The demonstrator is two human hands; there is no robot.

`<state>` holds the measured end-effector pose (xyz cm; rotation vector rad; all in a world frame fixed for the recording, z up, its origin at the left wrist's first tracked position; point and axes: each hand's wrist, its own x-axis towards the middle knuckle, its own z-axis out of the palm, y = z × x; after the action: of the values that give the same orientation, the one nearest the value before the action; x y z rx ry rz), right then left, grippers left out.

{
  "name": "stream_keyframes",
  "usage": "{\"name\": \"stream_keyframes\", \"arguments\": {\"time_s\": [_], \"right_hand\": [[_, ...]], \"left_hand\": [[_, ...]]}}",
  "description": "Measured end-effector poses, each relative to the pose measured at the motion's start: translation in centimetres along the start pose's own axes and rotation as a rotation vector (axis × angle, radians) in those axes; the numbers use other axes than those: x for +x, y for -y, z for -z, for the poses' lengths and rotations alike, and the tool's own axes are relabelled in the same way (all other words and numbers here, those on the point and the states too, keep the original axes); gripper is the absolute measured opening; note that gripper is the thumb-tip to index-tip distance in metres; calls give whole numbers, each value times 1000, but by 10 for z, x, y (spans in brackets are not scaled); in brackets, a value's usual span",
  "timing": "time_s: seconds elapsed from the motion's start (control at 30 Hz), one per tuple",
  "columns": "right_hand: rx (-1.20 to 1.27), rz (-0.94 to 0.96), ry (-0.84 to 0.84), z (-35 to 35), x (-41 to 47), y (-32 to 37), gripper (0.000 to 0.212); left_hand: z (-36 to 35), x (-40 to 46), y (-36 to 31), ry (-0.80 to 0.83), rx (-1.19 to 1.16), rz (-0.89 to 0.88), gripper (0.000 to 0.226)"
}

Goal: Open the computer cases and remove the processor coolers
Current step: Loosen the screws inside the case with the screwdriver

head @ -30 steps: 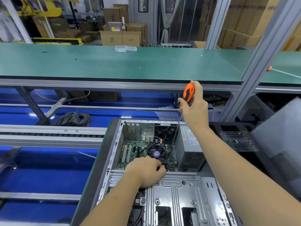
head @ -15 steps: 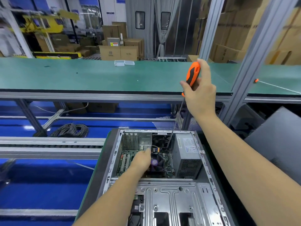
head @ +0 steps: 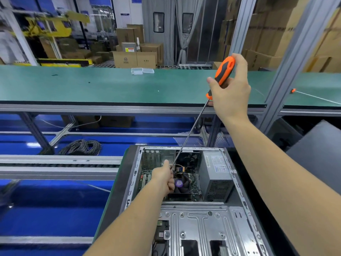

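While the open computer case (head: 184,209) lies on its side close by, the left hand (head: 164,177) reaches inside it and curls its fingers on the black cooler (head: 181,183) with the purple middle. A bit farther off, the right hand (head: 229,91) grips the orange screwdriver (head: 222,75), whose long shaft slants down to the left hand. Behind them runs the long green bench (head: 92,85).

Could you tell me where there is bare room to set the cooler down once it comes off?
The green bench top is bare between the clear plastic boxes and its near edge. Inside the computer case it is crowded around the processor cooler.
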<state>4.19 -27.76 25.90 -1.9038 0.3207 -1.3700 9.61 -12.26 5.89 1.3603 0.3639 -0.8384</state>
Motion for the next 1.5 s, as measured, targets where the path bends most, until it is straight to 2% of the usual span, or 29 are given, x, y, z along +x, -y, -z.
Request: {"name": "stream_keyframes", "arguments": {"time_s": [0.13, 0.17, 0.27, 0.3, 0.37, 0.53, 1.03, 1.23, 1.5], "right_hand": [[-14, 58, 14, -20, -9, -6, 62], [-24, 58, 34, -26, -15, -9, 61], [-3, 3, 135, -46, -38, -21, 59], [-1, -23, 162, -53, -47, -26, 59], [8, -47, 186, -67, -62, -37, 57], [5, -78, 271, -93, -87, -57, 57], [-38, -66, 289, -114, -99, -85, 58], [-22, -89, 257, -114, -99, -83, 59], [-42, -101, 296, -115, -98, -79, 60]], "left_hand": [[24, 4, -26, -213, 163, -246, 40], [32, 3, -34, -298, 279, -363, 41], [63, 1, -39, -513, 883, -715, 42], [73, 2, -34, -549, 1042, -760, 36], [88, 6, -23, -561, 1159, -745, 28], [95, 19, -21, -536, 1135, -607, 34], [94, 27, -19, -572, 1206, -632, 33], [94, 29, -18, -582, 1226, -618, 32], [94, 27, -18, -577, 1224, -617, 31]]}}
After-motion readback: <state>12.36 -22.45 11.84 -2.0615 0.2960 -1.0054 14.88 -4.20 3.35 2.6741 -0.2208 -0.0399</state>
